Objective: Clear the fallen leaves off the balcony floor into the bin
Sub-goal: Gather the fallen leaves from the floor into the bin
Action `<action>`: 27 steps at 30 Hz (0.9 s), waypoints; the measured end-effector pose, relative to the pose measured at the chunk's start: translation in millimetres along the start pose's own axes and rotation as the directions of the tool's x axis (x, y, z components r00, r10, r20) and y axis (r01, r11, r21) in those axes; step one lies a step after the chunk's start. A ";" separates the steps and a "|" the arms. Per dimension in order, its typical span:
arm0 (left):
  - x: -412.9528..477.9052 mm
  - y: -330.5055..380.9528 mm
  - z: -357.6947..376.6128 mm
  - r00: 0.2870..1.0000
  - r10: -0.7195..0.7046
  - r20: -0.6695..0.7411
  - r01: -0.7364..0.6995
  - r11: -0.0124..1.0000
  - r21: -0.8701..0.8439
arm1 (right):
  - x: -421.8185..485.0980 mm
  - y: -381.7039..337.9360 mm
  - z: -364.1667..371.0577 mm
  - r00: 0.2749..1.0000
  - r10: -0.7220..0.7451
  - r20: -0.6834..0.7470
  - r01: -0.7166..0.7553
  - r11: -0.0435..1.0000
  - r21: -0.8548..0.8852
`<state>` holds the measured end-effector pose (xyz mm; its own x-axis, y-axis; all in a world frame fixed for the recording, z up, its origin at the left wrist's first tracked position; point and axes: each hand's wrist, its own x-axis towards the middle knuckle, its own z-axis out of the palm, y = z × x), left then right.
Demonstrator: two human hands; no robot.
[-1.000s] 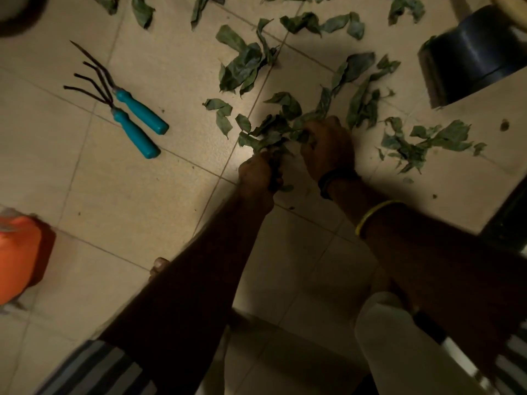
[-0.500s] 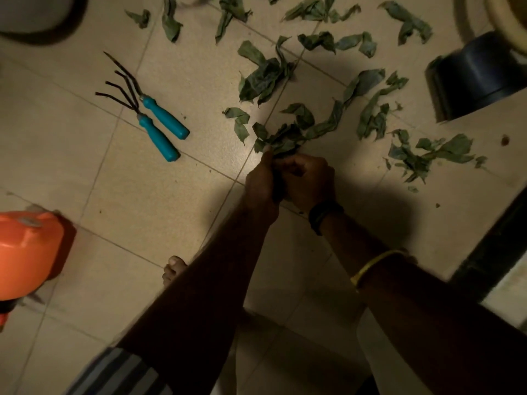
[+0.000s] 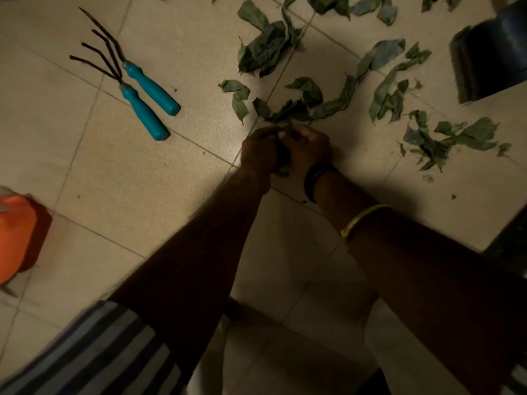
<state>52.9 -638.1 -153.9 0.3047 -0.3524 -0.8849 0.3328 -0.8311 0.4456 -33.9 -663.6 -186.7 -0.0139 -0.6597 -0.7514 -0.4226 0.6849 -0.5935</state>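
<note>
On the tiled floor in front of me, my left hand (image 3: 258,151) and right hand (image 3: 306,149) clamp together around a loose bunch of leaves (image 3: 288,114), whose trailing pieces could drop when I lift.

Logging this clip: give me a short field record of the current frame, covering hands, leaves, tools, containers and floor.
left hand: curled on a bunch of leaves, pressed against the right hand
right hand: gripping the same bunch; black band at the wrist, yellow bangle up the forearm
loose leaves: scattered on the tiles beyond and to the right of the hands
tools: two teal-handled hand tools side by side, far left, untouched
dark pot: upper right, tipped
orange container: left edge
floor: beige tiles
</note>
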 end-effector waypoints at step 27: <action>-491.4 213.1 -163.7 0.962 0.271 -0.019 -0.262 0.906 -0.333 | -450.4 -323.9 -78.9 0.923 -0.385 -0.013 0.385 0.918 0.091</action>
<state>120.2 -571.6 398.2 0.4004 -0.5564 -0.7281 0.5184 -0.5176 0.6807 37.7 -612.7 366.7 0.1380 -0.8768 -0.4607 -0.3109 0.4033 -0.8606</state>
